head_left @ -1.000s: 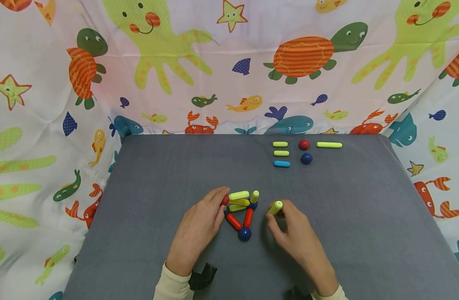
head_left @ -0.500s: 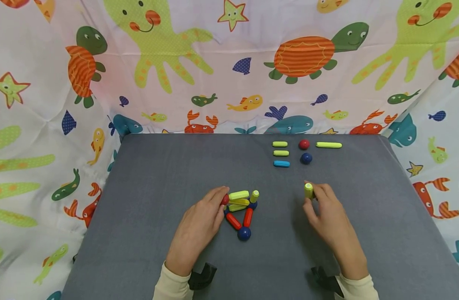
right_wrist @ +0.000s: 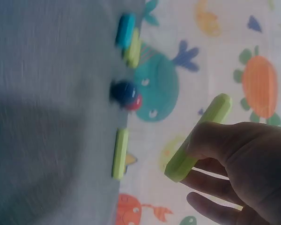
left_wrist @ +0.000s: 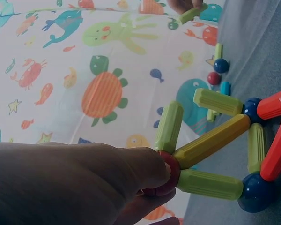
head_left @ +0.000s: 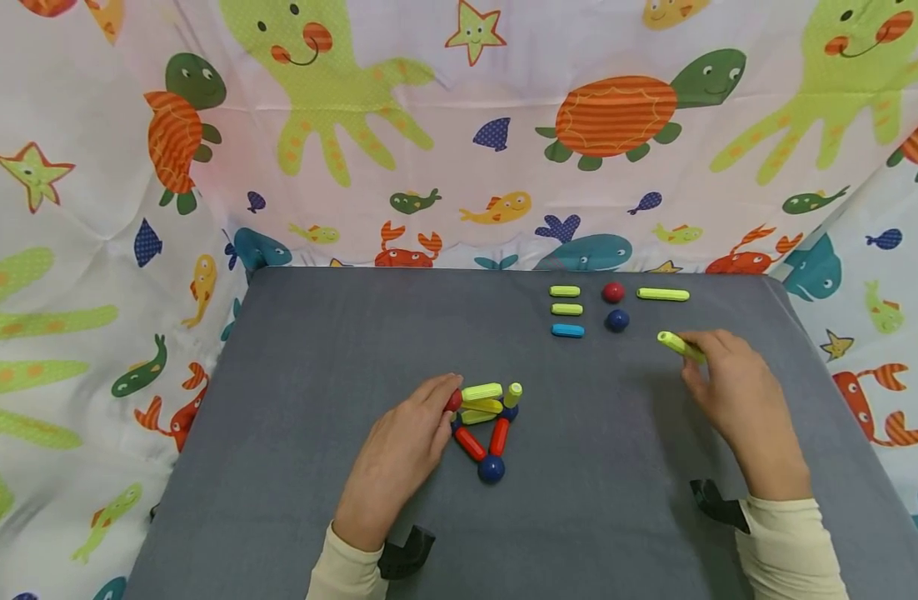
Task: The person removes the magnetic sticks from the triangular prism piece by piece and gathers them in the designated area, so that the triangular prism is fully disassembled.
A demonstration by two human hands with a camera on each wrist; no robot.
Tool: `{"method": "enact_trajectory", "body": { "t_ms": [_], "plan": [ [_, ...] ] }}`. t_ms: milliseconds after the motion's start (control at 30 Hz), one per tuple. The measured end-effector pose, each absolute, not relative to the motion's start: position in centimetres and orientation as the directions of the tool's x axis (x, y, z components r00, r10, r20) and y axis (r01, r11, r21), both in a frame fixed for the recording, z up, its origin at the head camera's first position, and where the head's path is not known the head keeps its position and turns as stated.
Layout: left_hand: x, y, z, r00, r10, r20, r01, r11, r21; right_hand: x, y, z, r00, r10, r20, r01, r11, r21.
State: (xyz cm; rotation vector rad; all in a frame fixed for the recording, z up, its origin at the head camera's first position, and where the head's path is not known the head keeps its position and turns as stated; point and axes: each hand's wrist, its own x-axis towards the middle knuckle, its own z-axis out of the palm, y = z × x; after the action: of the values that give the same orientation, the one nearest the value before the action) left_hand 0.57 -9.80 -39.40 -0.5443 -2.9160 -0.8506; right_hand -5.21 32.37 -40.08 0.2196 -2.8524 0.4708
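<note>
With left hand [head_left: 399,454], red ball [left_wrist: 168,186] gets pinched, probably to steady the ball-and-rod frame [left_wrist: 211,141], while lime rod [right_wrist: 214,111] gets gripped in right hand [head_left: 742,407].

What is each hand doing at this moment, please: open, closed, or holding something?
Left hand: closed, holding the glossy red ball of the ball-and-stick structure.
Right hand: closed, holding a yellow-green faceted stick in the air.
</note>
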Motion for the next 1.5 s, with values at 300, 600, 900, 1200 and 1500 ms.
{"method": "enact_trajectory", "body": {
  "t_ms": [300, 600, 900, 1200, 1500],
  "plan": [
    [0.6, -9.9, -39.4, -0.936, 0.319, 0.151, 0.350, 0.792, 0.499, -8.8, 35.2, -40.0, -0.950, -0.178, 0.255, -0.232, 0.952, -0.200],
    [0.4, -9.9, -39.6, -0.932, 0.327, 0.154, 0.360, 0.795, 0.489, -12.6, 36.3, -42.2, -0.943, -0.289, 0.164, -0.304, 0.949, -0.079],
    [0.4, -9.9, -39.6, -0.933, 0.331, 0.139, 0.356, 0.800, 0.483, -15.5, 37.2, -44.4, -0.941, -0.329, 0.071, -0.333, 0.942, -0.037],
    [0.4, -9.9, -39.5, -0.934, 0.331, 0.134, 0.353, 0.797, 0.490, -16.5, 37.4, -45.0, -0.934, -0.339, 0.114, -0.343, 0.939, -0.018],
    [0.4, -10.0, -39.6, -0.934, 0.324, 0.150, 0.356, 0.801, 0.482, -17.1, 37.5, -45.5, -0.934, -0.341, 0.105, -0.344, 0.939, -0.013]
  ]
}}
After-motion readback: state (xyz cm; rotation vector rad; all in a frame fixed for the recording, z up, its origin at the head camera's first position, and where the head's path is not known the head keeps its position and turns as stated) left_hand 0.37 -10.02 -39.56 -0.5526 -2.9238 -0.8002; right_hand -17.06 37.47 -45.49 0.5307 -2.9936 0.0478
